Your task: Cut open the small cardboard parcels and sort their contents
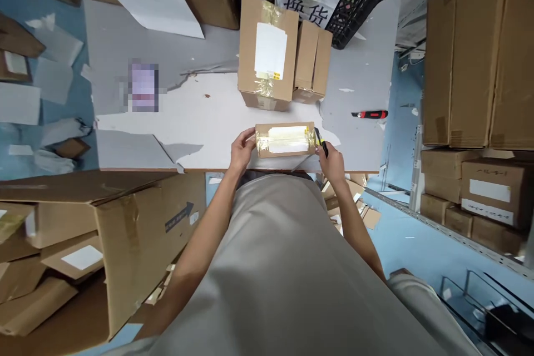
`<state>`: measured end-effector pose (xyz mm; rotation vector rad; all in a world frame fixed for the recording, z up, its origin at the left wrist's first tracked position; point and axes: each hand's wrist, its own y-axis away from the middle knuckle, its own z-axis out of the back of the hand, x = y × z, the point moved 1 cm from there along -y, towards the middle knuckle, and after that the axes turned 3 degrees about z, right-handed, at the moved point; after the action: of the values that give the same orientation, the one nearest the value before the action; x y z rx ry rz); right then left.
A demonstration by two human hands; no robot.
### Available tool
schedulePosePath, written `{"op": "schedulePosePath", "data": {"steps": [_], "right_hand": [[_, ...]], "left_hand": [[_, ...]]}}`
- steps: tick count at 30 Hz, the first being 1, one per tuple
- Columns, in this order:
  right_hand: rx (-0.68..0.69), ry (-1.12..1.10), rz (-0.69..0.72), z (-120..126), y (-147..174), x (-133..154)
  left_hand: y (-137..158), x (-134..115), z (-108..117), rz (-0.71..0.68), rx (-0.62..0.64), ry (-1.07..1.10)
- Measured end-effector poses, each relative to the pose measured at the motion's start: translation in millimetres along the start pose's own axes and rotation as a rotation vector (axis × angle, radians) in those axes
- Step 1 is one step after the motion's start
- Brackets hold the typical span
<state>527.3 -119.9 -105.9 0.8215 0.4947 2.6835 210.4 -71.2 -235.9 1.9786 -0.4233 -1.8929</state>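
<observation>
A small taped cardboard box (pixel 286 149) with a white label lies at the near edge of the table (pixel 217 144). My left hand (pixel 242 149) grips its left end, fingers along the side. At the box's right end, my right hand (pixel 332 161) is closed round a black-and-yellow utility knife (pixel 321 143). The knife's tip points up beside that end of the box; whether the blade touches the cardboard I cannot tell. Just beyond stand a larger taped box (pixel 250 67) with a white label and a smaller brown box (pixel 306 55).
A red-and-black utility knife (pixel 371 114) lies to the right on the table. At the back is a black plastic crate (pixel 361 11). A large open carton (pixel 146 233) holding boxes stands at lower left. Shelves with cardboard boxes (pixel 463 67) line the right.
</observation>
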Motion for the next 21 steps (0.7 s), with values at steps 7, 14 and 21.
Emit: {"op": "schedulePosePath", "data": {"steps": [7,14,21], "right_hand": [[0.129,0.304,0.366,20.3,-5.8,63.7],[0.513,0.752,0.627,6.2,-26.1,140.8],[0.595,0.91,0.722,-9.8,-36.2,152.2]], "left_hand": [[18.7,-27.6,9.2,-0.189,0.12,-0.209],[27.0,-13.6,11.4,-0.125,0.155,-0.189],[28.0,-14.6,10.0,-0.114,0.164,-0.174]]}}
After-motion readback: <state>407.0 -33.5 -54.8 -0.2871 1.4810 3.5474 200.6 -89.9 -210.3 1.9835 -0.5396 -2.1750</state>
